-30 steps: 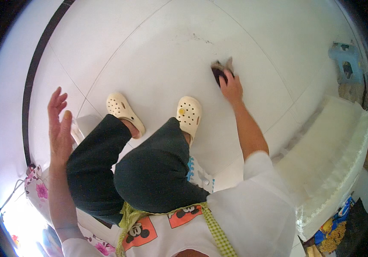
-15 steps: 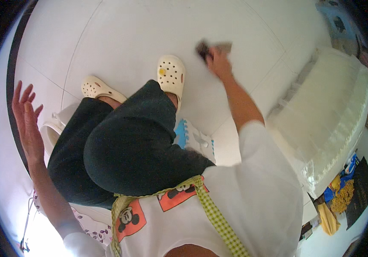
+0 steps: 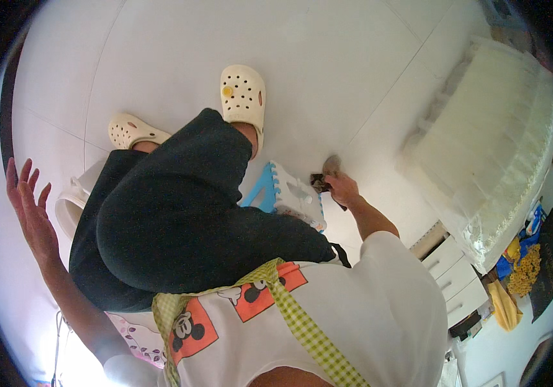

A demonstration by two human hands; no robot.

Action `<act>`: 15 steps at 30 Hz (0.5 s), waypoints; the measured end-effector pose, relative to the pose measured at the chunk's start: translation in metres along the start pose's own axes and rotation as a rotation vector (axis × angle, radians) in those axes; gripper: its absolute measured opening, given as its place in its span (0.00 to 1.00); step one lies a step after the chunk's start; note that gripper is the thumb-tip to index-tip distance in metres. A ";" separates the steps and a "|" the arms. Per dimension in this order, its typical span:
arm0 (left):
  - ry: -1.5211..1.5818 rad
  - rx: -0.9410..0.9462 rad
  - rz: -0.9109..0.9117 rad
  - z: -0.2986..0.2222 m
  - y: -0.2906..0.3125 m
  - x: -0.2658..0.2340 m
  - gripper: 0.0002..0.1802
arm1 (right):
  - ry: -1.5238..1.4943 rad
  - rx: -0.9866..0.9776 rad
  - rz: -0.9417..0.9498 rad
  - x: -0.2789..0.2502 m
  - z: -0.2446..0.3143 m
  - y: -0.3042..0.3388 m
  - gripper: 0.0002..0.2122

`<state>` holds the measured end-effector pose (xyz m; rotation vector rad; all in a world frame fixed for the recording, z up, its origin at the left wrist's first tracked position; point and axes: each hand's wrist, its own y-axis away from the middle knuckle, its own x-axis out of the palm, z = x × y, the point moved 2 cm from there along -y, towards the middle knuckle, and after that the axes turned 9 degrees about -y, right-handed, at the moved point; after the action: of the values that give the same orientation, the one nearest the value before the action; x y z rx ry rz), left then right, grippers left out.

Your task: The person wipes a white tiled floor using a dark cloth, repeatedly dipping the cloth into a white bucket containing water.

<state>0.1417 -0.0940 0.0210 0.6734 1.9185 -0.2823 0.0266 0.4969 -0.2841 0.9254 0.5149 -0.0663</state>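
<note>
Head view: far left of frame, left hand [image 3: 35,221] raised, fingers loosely spread, empty. Cream clogs [image 3: 243,95] on pale floor [image 3: 334,71], upper left to upper centre. Centre: blue-and-white stool [image 3: 297,195]; just beside it, crumpled grey-and-dark cloth [image 3: 332,165], gripped by right hand [image 3: 345,190]. Right side: white drawers [image 3: 452,278], plastic-covered cream bundle [image 3: 479,145] above.

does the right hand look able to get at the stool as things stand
Probably yes: the right hand is right beside the stool, and no leg lies between them. It is holding what looks like a rag, though, so it may need to let go before gripping properly.
</note>
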 end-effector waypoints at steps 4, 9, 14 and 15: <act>-0.037 0.062 0.012 -0.005 0.000 0.004 0.33 | 0.100 -0.015 -0.043 -0.073 0.051 -0.094 0.13; 0.002 0.089 0.007 -0.011 -0.006 0.000 0.30 | 0.189 0.069 -0.556 -0.255 0.107 -0.248 0.15; 0.016 0.086 0.073 -0.015 0.000 0.002 0.30 | 0.234 -0.088 -0.546 -0.261 0.114 -0.195 0.14; -0.023 0.144 0.063 -0.017 -0.001 0.004 0.30 | 0.239 -0.070 -0.438 -0.239 0.096 -0.172 0.13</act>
<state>0.1271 -0.0851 0.0251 0.8212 1.8633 -0.3894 -0.1918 0.2789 -0.2577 0.7421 0.9318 -0.3348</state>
